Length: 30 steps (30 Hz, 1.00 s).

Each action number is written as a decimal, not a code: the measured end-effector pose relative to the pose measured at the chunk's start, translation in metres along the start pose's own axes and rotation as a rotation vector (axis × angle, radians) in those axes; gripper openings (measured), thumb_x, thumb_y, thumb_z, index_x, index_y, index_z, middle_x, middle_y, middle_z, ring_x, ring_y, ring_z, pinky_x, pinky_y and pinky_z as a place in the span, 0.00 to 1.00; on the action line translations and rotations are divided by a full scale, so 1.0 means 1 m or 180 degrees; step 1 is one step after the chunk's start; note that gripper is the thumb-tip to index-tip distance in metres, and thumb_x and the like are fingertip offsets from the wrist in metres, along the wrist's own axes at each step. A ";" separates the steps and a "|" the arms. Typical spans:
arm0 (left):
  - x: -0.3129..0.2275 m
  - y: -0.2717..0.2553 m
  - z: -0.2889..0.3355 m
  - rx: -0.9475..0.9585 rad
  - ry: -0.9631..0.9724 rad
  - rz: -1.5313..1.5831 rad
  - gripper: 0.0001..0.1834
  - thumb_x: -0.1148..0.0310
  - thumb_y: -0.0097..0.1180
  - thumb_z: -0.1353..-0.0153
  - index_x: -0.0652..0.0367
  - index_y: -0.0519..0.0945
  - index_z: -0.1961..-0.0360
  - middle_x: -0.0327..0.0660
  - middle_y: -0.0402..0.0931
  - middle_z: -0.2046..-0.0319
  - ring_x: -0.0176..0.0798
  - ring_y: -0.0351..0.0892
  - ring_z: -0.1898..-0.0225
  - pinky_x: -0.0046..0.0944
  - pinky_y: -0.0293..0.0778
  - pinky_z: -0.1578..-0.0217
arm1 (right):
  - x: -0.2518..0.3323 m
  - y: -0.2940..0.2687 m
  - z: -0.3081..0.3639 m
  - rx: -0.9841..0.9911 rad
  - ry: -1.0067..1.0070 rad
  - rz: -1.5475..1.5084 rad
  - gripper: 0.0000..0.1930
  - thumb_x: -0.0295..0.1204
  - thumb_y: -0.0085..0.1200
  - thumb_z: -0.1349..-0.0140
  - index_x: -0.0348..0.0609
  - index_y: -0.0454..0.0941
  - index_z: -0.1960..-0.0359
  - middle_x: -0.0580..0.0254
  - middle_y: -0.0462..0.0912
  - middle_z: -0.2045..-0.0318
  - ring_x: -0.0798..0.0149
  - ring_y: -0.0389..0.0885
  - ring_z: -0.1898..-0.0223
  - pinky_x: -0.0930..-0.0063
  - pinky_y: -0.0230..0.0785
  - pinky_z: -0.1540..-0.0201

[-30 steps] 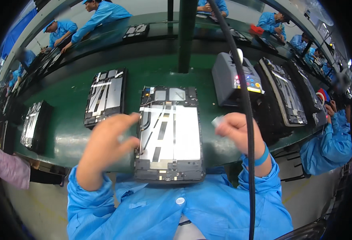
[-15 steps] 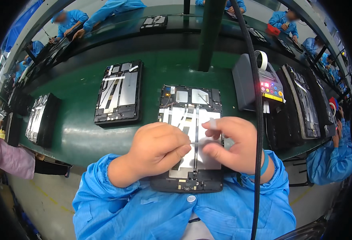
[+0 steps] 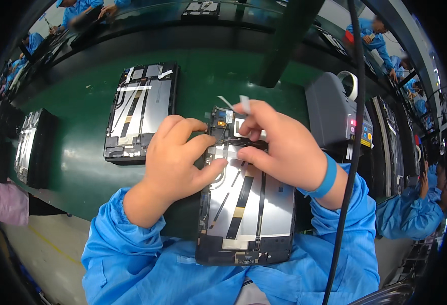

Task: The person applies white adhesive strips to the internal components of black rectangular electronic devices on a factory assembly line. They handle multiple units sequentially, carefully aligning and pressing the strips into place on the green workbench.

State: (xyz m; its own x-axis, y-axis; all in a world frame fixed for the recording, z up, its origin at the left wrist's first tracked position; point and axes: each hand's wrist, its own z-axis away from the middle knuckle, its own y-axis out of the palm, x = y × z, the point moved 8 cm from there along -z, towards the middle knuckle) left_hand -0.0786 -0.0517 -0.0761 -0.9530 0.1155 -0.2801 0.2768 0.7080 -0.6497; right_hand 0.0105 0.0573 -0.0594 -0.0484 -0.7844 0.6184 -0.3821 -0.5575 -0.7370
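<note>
Close against you at six o'clock lies the flat black-framed device with silver metal panels point(image 3: 254, 203). Your left hand point(image 3: 175, 165) spans its ten-o'clock edge, grip wide; your right hand point(image 3: 284, 140) arches over its twelve, thumb apart. A translucent whitish strip point(image 3: 244, 104) sits at your right forefinger, pinched or just stuck, you can't tell. You seem mid-way through handling strips; the next move calls for steady fingertips. A grey boxy machine point(image 3: 330, 107) stands at two.

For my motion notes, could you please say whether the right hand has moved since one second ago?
Yes: the right hand has shifted left and forward, judged against the grey tape dispenser.
</note>
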 end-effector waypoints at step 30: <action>0.021 0.012 0.013 0.0214 -0.0217 0.0363 0.21 0.64 0.62 0.62 0.56 0.82 0.61 0.48 0.71 0.55 0.61 0.62 0.42 0.54 0.62 0.44 | -0.031 0.029 -0.052 0.0613 0.0966 0.0422 0.23 0.28 0.60 0.54 0.32 0.70 0.55 0.46 0.81 0.68 0.49 0.82 0.65 0.62 0.73 0.61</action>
State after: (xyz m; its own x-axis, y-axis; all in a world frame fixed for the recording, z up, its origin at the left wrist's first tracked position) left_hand -0.0938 -0.0499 -0.0995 -0.9049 0.1433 -0.4007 0.3926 0.6444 -0.6562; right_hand -0.0468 0.0794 -0.0864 -0.3679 -0.7531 0.5455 -0.1750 -0.5200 -0.8360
